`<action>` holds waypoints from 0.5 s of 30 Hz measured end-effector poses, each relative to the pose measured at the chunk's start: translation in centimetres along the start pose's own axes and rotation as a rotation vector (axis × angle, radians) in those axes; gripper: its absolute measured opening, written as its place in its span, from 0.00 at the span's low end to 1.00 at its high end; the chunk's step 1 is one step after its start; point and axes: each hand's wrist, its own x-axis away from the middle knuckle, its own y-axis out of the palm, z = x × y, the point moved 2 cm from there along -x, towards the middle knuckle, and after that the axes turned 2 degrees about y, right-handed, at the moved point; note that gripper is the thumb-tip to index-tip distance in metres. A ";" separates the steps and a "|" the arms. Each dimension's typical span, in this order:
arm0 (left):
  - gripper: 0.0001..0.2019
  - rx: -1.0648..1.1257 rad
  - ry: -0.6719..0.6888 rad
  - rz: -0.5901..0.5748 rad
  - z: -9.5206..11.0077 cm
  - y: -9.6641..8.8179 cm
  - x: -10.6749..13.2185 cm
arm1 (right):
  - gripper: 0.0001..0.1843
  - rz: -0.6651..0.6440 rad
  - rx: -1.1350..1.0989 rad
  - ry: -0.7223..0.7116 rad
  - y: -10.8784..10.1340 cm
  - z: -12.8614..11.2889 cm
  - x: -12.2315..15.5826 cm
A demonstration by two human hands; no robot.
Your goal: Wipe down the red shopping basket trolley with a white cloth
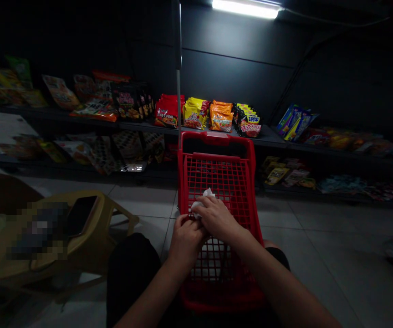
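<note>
Our right hand (pixel 218 218) pinched a crumpled white tissue (pixel 200 205) in its grip, just above the red plastic shopping basket (pixel 216 157). Our left hand (pixel 186 239) sat curled beside it, its grip pressed together.

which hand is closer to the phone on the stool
The left hand is nearer, to the right of the phone; the right hand lies farther right, past the left hand.
</note>
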 end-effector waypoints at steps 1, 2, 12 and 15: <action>0.07 -0.004 0.004 0.007 -0.1 0.2 0.1 | 0.14 -0.007 0.024 0.011 0.1 -0.2 -0.1; 0.07 -0.009 0.007 0.014 -0.2 0.3 0.1 | 0.13 -0.016 0.042 0.020 0.2 -0.3 -0.2; 0.04 -0.034 0.019 0.006 -0.1 0.2 0.3 | 0.11 0.025 -0.057 0.081 -0.2 -0.1 -0.9; 0.06 -0.016 0.024 0.014 0.0 0.3 0.3 | 0.13 0.035 -0.107 0.073 0.0 -0.4 -1.2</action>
